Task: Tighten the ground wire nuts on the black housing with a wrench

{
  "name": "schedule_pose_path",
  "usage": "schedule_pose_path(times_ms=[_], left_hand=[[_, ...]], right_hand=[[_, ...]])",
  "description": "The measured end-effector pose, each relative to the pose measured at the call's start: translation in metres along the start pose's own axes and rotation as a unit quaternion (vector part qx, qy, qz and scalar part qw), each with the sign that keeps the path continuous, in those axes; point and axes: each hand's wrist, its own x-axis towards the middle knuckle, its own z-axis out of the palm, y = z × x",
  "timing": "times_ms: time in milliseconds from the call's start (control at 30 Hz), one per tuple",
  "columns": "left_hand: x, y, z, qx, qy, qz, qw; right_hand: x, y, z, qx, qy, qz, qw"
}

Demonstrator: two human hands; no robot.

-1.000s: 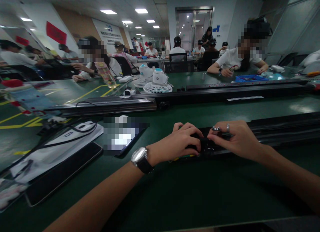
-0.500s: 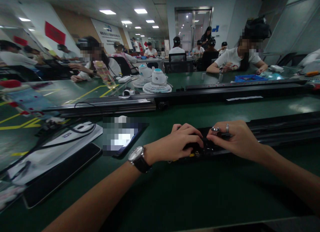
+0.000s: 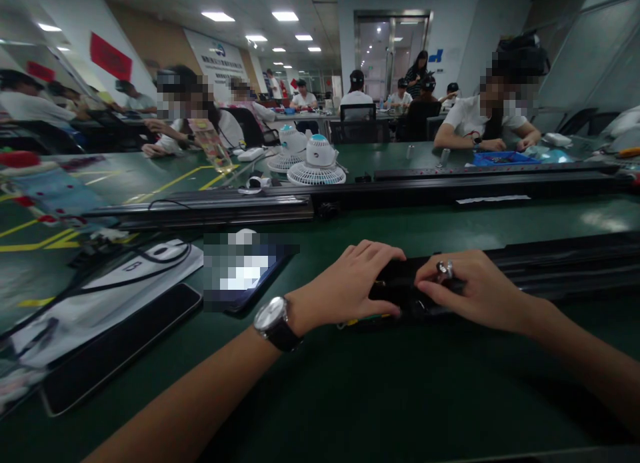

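Observation:
A long black rail lies on the green table, reaching from my hands off to the right. My left hand spans the rail's near-left end, fingers along the far side and thumb along the near side. Yellow and green wires show under that thumb. Over the same end, my right hand has thumb and forefinger pinched together; whatever lies between them is too small and dark to make out. The inside of the rail end is dark and partly hidden by both hands.
Left of my hands lie a lit tablet and a dark phone-like slab by a white bag. Further off are more black rails, white fans and a blue tray. Co-workers sit across the table.
My left fingers have straightened from curled over the rail end, with the thumb now further apart from them. My right hand has shifted slightly down, still pinched. The co-worker at right has lowered a hand.

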Motion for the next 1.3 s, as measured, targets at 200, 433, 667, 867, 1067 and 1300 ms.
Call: schedule_pose_path(times_ms=[200, 433, 667, 867, 1067, 1300], left_hand=[[-0.003, 0.005, 0.012, 0.063, -0.001, -0.041, 0.997], [-0.006, 0.004, 0.023, 0.023, 0.036, -0.067, 0.997], [-0.014, -0.004, 0.022, -0.051, 0.05, -0.045, 0.996], [-0.017, -0.007, 0.027, -0.094, 0.071, -0.033, 0.992], [-0.017, -0.006, 0.028, -0.117, 0.09, -0.034, 0.988], [-0.018, -0.007, 0.037, -0.127, 0.133, -0.035, 0.982]], right_hand=[[0.001, -0.002, -0.003, 0.036, -0.034, 0.061, 0.997], [0.033, -0.006, -0.019, 0.093, 0.034, 0.108, 0.989], [0.048, 0.006, 0.008, 0.071, -0.037, 0.067, 0.995], [0.049, 0.008, 0.013, 0.06, -0.033, 0.038, 0.997], [0.051, 0.011, 0.013, 0.041, -0.042, 0.025, 0.998], [0.053, 0.011, 0.008, -0.014, -0.021, -0.016, 1.0]])
